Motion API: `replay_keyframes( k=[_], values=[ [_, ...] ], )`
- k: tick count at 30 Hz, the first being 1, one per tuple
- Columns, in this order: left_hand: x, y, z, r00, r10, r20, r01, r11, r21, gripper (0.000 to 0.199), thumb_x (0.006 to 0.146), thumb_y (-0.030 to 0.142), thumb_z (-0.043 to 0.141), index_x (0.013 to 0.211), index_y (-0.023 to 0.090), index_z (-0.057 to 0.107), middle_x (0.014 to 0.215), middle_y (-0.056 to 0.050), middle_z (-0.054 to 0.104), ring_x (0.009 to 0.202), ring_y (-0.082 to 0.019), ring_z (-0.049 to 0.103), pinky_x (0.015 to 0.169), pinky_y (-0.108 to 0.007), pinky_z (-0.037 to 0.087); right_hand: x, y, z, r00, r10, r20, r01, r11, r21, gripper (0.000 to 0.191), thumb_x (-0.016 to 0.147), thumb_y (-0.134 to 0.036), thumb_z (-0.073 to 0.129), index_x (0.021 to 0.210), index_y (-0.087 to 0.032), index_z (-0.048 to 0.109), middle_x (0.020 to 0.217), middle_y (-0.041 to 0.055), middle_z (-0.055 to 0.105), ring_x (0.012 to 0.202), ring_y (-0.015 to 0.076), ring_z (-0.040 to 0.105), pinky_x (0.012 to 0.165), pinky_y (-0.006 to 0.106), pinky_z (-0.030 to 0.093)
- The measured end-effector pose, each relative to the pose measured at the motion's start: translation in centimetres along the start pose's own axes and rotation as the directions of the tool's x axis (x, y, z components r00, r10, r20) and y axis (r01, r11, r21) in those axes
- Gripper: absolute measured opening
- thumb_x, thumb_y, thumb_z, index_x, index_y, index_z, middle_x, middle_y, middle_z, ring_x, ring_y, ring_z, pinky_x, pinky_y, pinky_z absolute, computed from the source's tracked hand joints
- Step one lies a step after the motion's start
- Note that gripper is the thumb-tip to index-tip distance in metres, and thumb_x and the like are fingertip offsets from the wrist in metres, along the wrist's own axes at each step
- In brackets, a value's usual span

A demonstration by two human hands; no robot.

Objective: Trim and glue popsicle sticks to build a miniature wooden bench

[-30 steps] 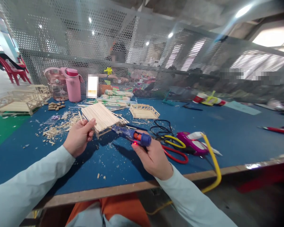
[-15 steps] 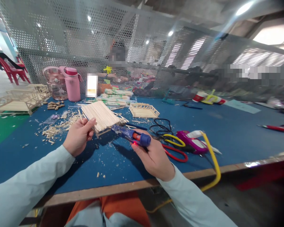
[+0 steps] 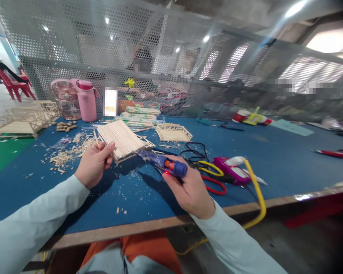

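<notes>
My left hand (image 3: 93, 163) is closed at the near left edge of a panel of thin wooden sticks (image 3: 120, 139) laid side by side, and holds it tilted above the table. One loose-looking stick (image 3: 96, 137) rises beside my fingers; whether it belongs to the panel I cannot tell. In my right hand (image 3: 190, 188) is a blue hot glue gun (image 3: 160, 161) with an orange part inside and a lit red light. Its whitish, smeared nozzle points left, close to the panel's near right corner; actual contact cannot be made out.
Wood scraps (image 3: 65, 158) litter the blue table (image 3: 148, 205) at left. Behind stand a pink bottle (image 3: 87, 102), bundled sticks (image 3: 140, 116) and a small stick frame (image 3: 174, 133). Scissors (image 3: 215, 184), a black cord (image 3: 196, 154) and a purple tool (image 3: 231, 171) lie to the right.
My right hand and the glue gun have shifted slightly right, drawing the nozzle back a little from the panel's corner. My left hand and the panel have barely moved.
</notes>
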State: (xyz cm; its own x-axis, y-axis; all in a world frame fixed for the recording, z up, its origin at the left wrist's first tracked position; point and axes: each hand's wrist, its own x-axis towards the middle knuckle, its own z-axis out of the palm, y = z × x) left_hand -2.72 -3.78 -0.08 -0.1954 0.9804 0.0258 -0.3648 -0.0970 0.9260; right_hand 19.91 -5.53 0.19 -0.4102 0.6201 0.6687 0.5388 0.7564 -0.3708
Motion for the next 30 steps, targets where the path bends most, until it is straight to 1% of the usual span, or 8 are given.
replay_keyframes(
  k=[4,8,12,19,25,30],
  values=[
    [0.08,0.0,0.02,1.0,-0.003,-0.005,0.003,1.0,0.001,0.046,0.057,0.032,0.075,0.065,0.021,0.031,0.054,0.01,0.049,0.033,-0.001,0.036,0.028,-0.012,0.023,-0.13,0.14,-0.32,1.0,0.031,-0.001,-0.031,1.0,0.0,0.029,0.084,-0.025,0.05,0.111,-0.017,0.051,0.101,0.0087,0.063,0.089,0.0171,0.063,0.077,0.025,0.049],
    [0.1,0.02,0.09,1.0,-0.001,0.002,0.001,1.0,0.002,0.046,0.057,0.033,0.075,0.064,0.02,0.031,0.054,0.01,0.049,0.033,-0.001,0.036,0.028,-0.012,0.023,-0.21,0.37,-0.3,0.999,0.036,0.004,-0.036,0.999,0.001,0.029,0.084,-0.026,0.05,0.111,-0.017,0.051,0.102,0.0089,0.063,0.09,0.0177,0.062,0.077,0.026,0.049],
    [0.06,0.01,0.11,1.0,0.002,0.006,-0.002,1.0,0.01,0.046,0.057,0.033,0.075,0.065,0.021,0.031,0.052,0.01,0.047,0.033,-0.001,0.036,0.028,-0.012,0.023,-0.16,0.49,-0.14,0.999,0.043,0.011,-0.043,0.999,-0.017,0.028,0.085,-0.026,0.048,0.111,-0.017,0.05,0.1,0.0085,0.064,0.089,0.0184,0.063,0.076,0.027,0.049],
    [0.12,-0.06,0.02,1.0,-0.007,0.011,0.007,1.0,0.022,0.046,0.058,0.034,0.075,0.064,0.021,0.03,0.049,0.011,0.045,0.034,-0.002,0.036,0.028,-0.012,0.023,-0.06,0.3,-0.34,1.0,0.018,0.014,-0.017,0.998,-0.065,0.026,0.085,-0.026,0.047,0.109,-0.017,0.05,0.095,0.0083,0.065,0.085,0.0191,0.064,0.071,0.026,0.05],
    [0.09,-0.05,-0.08,1.0,-0.008,0.007,0.008,1.0,0.019,0.048,0.055,0.035,0.076,0.063,0.02,0.031,0.052,0.01,0.048,0.034,-0.001,0.036,0.028,-0.012,0.023,-0.12,0.49,-0.64,1.0,0.023,0.007,-0.022,0.995,-0.098,0.027,0.085,-0.026,0.047,0.11,-0.017,0.05,0.094,0.0081,0.065,0.085,0.0193,0.064,0.072,0.027,0.049],
    [0.11,-0.07,-0.1,1.0,-0.017,0.017,0.016,0.999,0.029,0.049,0.055,0.037,0.076,0.061,0.02,0.031,0.044,0.011,0.042,0.034,-0.002,0.036,0.028,-0.011,0.023,-0.21,0.82,-0.98,0.998,0.055,-0.018,-0.057,0.993,-0.102,0.028,0.084,-0.026,0.048,0.112,-0.019,0.05,0.094,0.0071,0.064,0.08,0.0179,0.064,0.07,0.026,0.049]
  ],
)
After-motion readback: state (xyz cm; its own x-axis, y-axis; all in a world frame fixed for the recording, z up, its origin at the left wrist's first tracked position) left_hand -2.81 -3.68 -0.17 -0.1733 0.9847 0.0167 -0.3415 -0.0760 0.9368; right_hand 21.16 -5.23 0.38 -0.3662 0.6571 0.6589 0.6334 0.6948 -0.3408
